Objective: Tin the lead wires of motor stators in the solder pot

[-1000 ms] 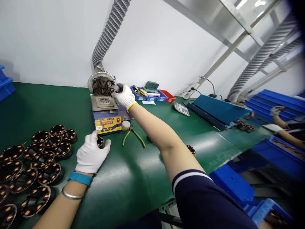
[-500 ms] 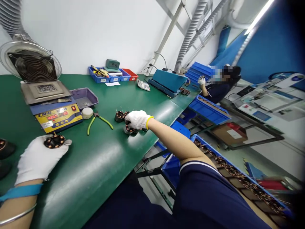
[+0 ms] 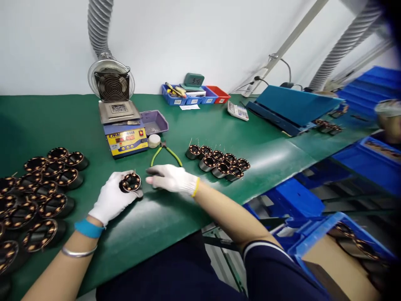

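Observation:
My left hand (image 3: 112, 198), in a white glove, is closed round a black motor stator (image 3: 130, 182) with copper windings, held just above the green bench. My right hand (image 3: 171, 179), also gloved, reaches toward it with fingers stretched out flat and nothing in them. Green-handled cutters (image 3: 163, 153) lie just behind the right hand. A row of several wound stators (image 3: 219, 161) sits to the right. A large group of stators (image 3: 40, 196) covers the bench at the left.
A blue and yellow solder pot (image 3: 123, 129) with a fan (image 3: 112, 85) and a grey hose stands at the back, beside a purple tray (image 3: 155, 122). Blue and red bins (image 3: 194, 95), a calculator (image 3: 238, 111) and blue crates (image 3: 369, 167) lie further right. Another person's gloved hand (image 3: 387, 108) shows at the right edge.
My right hand left the row of stators on the right and came back toward my left hand. My left hand raised its stator toward the middle. The view swung back left.

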A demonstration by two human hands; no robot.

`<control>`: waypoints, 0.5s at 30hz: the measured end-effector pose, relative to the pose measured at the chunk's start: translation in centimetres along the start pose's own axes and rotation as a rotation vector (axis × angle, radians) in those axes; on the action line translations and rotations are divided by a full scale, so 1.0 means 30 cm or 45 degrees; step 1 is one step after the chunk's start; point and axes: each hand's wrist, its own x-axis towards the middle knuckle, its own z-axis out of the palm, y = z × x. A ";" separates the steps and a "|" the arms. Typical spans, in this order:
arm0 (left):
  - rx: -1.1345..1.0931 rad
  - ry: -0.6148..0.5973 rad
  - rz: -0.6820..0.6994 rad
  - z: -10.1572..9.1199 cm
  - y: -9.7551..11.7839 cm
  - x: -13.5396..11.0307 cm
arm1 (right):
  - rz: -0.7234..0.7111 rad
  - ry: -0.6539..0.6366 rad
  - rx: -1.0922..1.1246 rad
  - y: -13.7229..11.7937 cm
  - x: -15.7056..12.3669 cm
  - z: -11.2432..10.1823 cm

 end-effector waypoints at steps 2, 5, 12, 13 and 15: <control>-0.226 -0.022 0.108 -0.007 -0.013 -0.001 | 0.002 -0.184 0.466 0.006 0.094 0.088; -0.311 -0.135 0.235 -0.019 -0.016 0.000 | -0.020 -0.287 0.858 0.028 0.168 0.147; -0.256 -0.038 0.151 0.029 0.000 -0.032 | 0.009 -0.145 1.280 0.040 0.119 0.200; -0.260 0.000 0.164 0.038 -0.006 -0.033 | 0.016 -0.139 1.266 0.032 0.113 0.206; -0.227 0.047 0.218 0.049 -0.020 -0.031 | 0.026 -0.105 1.133 0.015 0.104 0.209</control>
